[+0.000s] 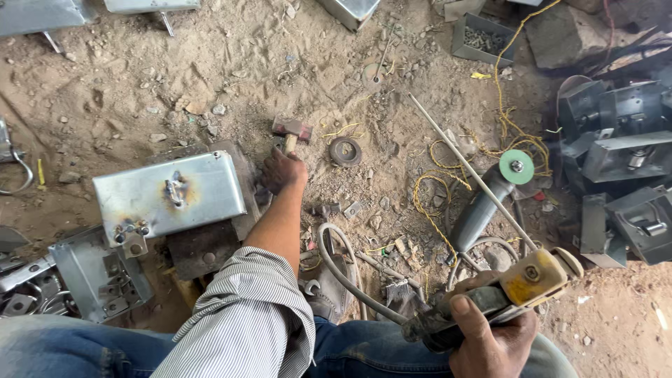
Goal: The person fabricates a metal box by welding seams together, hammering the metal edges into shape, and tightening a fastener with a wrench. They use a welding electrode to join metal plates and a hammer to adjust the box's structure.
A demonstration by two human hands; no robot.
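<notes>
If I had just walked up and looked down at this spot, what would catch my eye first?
Probably the shiny metal box with scorched weld marks, lying on the dirt at the left. Beside it the left hand grips a small hammer on the ground. At the lower right the right hand holds a welding holder with a long thin rod, which passes by a grinder with a green disc.

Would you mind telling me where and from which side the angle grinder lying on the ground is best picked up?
Probably by its grey body, from above. The grinder lies flat on the dirt with the green disc at its far end, so the barrel nearest you is the part to wrap. The welding rod in the right hand crosses over it, so lift that clear first.
</notes>
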